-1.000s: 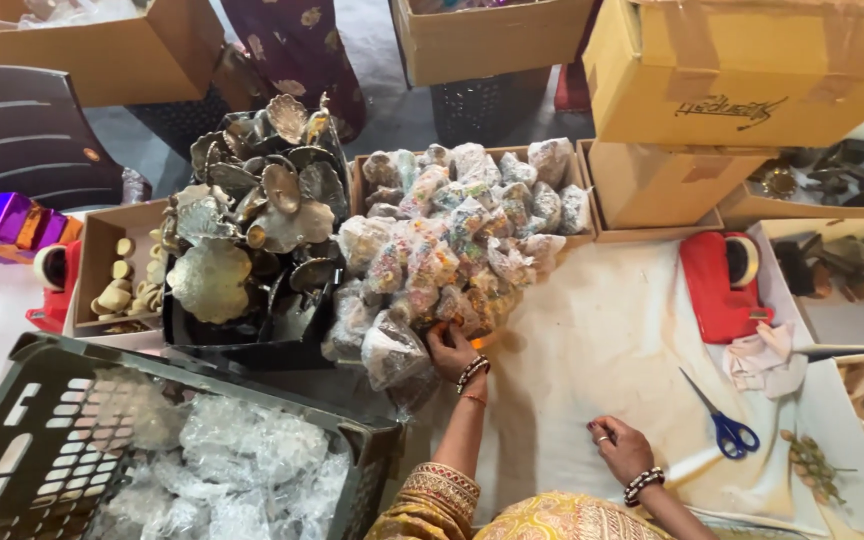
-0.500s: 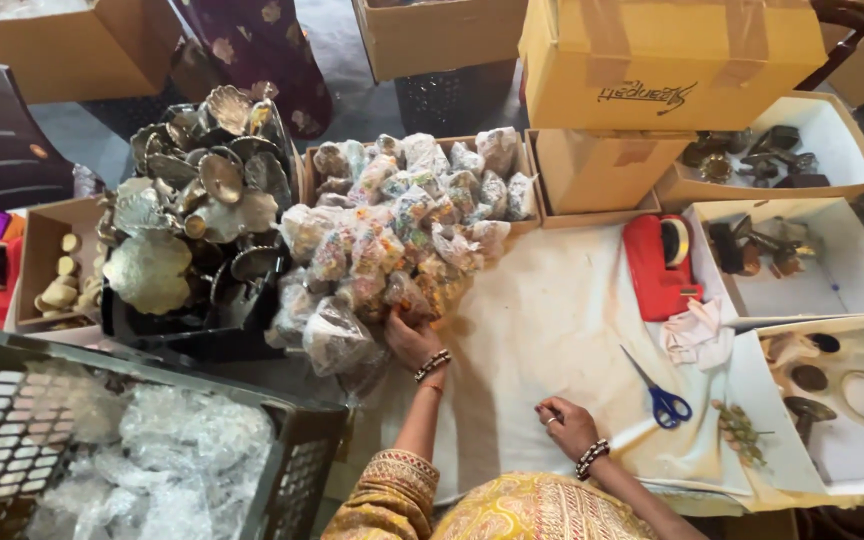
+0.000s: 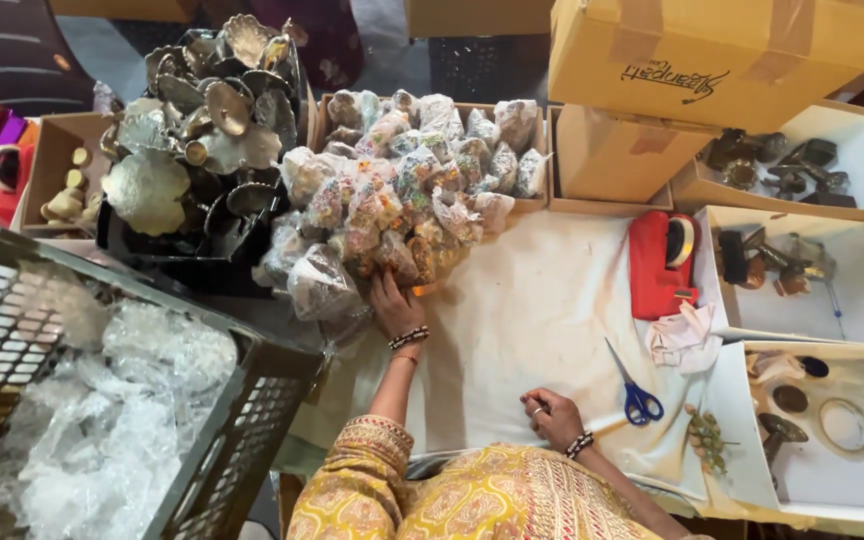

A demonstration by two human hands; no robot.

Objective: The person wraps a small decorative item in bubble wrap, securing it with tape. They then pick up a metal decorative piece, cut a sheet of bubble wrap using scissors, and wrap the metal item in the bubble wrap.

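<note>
My left hand (image 3: 393,306) reaches forward into the front of a heap of small clear packets (image 3: 392,200) filled with colourful bits. Its fingertips are buried under the lowest packets, so its grip is hidden. My right hand (image 3: 550,414) rests on the white cloth (image 3: 532,300) close to my body, fingers curled in, with nothing visible in it. Blue-handled scissors (image 3: 634,390) lie on the cloth just to its right. Both wrists wear beaded bracelets.
A black tray of metal flower-shaped dishes (image 3: 207,140) stands left of the heap. A dark crate (image 3: 252,400) with bubble wrap sits at near left. A red tape dispenser (image 3: 660,262), cardboard boxes (image 3: 712,60) and white trays (image 3: 852,290) of small metal items are at right.
The view has shifted a little, so the scene sits lower and to the left. My left hand stays at the packet heap and my right hand stays on the cloth.
</note>
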